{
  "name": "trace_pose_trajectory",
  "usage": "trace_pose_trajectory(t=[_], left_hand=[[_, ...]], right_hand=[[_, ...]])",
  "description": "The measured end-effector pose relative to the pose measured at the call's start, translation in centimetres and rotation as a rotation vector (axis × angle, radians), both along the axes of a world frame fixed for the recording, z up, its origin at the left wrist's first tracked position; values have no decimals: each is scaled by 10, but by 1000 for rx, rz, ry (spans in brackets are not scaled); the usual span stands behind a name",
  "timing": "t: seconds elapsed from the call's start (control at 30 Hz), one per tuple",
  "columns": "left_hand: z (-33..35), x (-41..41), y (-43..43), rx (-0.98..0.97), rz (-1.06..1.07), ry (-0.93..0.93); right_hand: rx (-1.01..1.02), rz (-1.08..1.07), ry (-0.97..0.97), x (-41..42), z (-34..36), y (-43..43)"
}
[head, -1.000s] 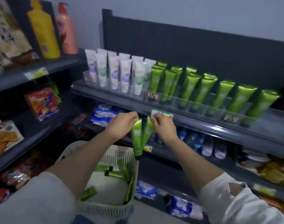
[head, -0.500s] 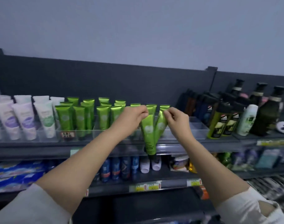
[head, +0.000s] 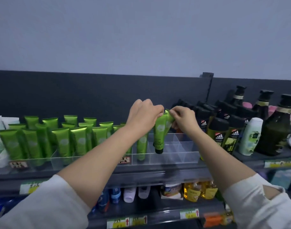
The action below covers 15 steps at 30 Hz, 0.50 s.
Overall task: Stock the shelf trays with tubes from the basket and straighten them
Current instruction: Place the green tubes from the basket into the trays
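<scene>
The left hand is pinching the crimped top of a green tube, which is hanging cap-down over an open compartment of the clear tray — the right hand is pinching a second tube touching it, just right of the stocked green tubes.

Left hand and right hand meet, raised at arm's length, both pinching green tubes

Hands: 2, left hand and right hand. Held tubes: 2. Tray tubes, 9 o'clock: roughly 16, overlap hides exact count. Pump bottles, 3 o'clock: 3. White bottle: 1.
</scene>
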State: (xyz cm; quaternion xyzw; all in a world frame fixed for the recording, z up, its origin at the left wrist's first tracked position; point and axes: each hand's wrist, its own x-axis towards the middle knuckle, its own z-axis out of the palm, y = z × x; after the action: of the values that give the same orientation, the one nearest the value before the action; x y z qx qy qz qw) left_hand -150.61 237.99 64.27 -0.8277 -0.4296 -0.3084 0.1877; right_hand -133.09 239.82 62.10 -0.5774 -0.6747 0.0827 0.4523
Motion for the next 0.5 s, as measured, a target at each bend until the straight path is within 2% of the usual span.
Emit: trace_pose_trajectory(t=[0.2, 0.4, 0.5], left_hand=[[-14, 19, 31, 12, 62, 6], [-12, 22, 35, 19, 74, 18], [-15, 22, 32, -62, 83, 154]], right_hand=[[-185, 184, -110, 2, -20, 24], [-220, 237, -49, 8, -21, 39], [-212, 221, -61, 11, -24, 44]])
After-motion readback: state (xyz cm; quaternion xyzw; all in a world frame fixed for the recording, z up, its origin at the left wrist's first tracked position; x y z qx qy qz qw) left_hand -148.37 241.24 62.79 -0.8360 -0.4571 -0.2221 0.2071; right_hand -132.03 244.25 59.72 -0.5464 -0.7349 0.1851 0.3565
